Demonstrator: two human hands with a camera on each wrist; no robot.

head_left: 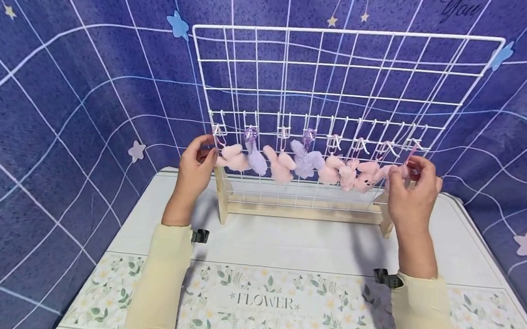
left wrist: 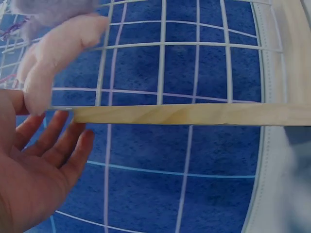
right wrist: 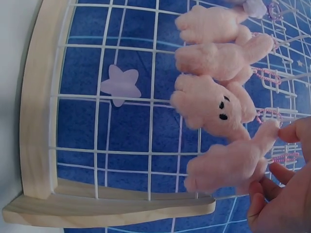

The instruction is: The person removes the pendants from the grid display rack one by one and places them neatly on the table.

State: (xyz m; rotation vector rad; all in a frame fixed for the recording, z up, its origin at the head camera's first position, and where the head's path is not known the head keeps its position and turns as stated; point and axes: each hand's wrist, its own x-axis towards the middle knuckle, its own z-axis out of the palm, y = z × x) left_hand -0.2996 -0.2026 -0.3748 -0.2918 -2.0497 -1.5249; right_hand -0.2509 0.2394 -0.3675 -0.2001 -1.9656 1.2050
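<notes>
Plush bunny keychains, pink and lilac, hang in a row from hooks on a white wire grid rack [head_left: 336,64]. At the left end, my left hand [head_left: 197,165] pinches the tip of a pink plush bunny [left wrist: 60,51] between thumb and fingers, beside the rack's wooden post [left wrist: 170,114]. My right hand [head_left: 414,192] holds the rightmost pink plush bunny [right wrist: 223,167], thumb on one ear and fingers beneath it. Its neighbour, a pink bunny with a black-stitched face [right wrist: 214,104], hangs close against it. A lilac plush [head_left: 309,159] hangs mid-row, facing forward.
The rack stands on a wooden base [head_left: 303,211] upon a white table [head_left: 285,243]. A floral mat strip printed FLOWER [head_left: 264,302] runs along the near side. Behind hangs a blue curtain [head_left: 90,68] with stars and lines. A black strap [head_left: 200,236] sits at the left cuff.
</notes>
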